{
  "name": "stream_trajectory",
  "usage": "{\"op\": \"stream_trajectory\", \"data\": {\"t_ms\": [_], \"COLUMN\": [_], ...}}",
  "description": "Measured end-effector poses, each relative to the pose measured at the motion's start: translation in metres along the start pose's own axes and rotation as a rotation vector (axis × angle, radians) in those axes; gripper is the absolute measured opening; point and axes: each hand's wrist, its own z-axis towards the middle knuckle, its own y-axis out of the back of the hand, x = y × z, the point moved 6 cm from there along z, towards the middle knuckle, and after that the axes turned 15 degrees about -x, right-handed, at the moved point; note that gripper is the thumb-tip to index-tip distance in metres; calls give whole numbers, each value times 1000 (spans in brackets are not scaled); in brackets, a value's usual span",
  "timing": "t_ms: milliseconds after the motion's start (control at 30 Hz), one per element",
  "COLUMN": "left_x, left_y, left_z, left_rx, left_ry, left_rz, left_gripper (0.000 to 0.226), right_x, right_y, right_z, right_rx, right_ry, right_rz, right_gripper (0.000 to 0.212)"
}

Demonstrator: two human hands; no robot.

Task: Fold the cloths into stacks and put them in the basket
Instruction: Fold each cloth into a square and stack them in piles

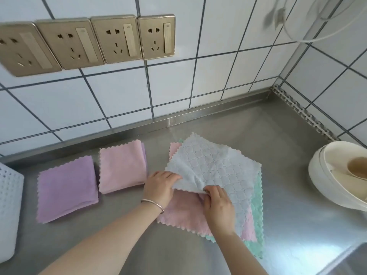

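Already a folded purple stack (66,188) and a folded pink stack (122,167) lie on the steel counter (297,215), beside the white basket (9,211). Both the left hand (160,187) and the right hand (217,207) pinch the near edge of the pale blue cloth (214,167), which lies on top of an unfolded pink cloth (182,213) and a green cloth (258,225); these three are still to fold, and I judge nothing is in the basket yet

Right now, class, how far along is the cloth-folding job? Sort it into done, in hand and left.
Done: a folded purple stack and a folded pink stack lie on the steel counter. In hand: the left hand and right hand pinch the near edge of the pale blue cloth. Left: the unfolded pink cloth and green cloth beneath, then everything into the white basket.
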Motion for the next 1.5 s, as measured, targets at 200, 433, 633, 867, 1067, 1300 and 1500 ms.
{"op": "stream_trajectory", "data": {"t_ms": [200,433,633,867,1067,1300,1500], "left_x": [-23,0,60,137,147,114,116], "left_y": [67,169,268,308,354,316,207], "left_z": [45,50,5,-73,-138,-237,-331], "left_rx": [-169,-199,-274,-283,-326,-20,265], "left_ry": [-87,130,350,644,695,632,852], "left_rz": [-64,-291,-423,-392,-477,-641,-691], "left_gripper": [47,43,24,34,24,36,27], "right_x": [-44,-11,86,177,221,167,90], "right_y": [48,131,161,104,94,58,7], "right_z": [39,101,124,103,62,-16,-125], "right_rx": [233,136,106,263,406,780,1065], "right_ry": [-200,-233,-44,33,-16,-148,-497], "right_rz": [-374,-69,274,392,755,800,607], "right_gripper": [23,31,20,40,36,76,102]}}
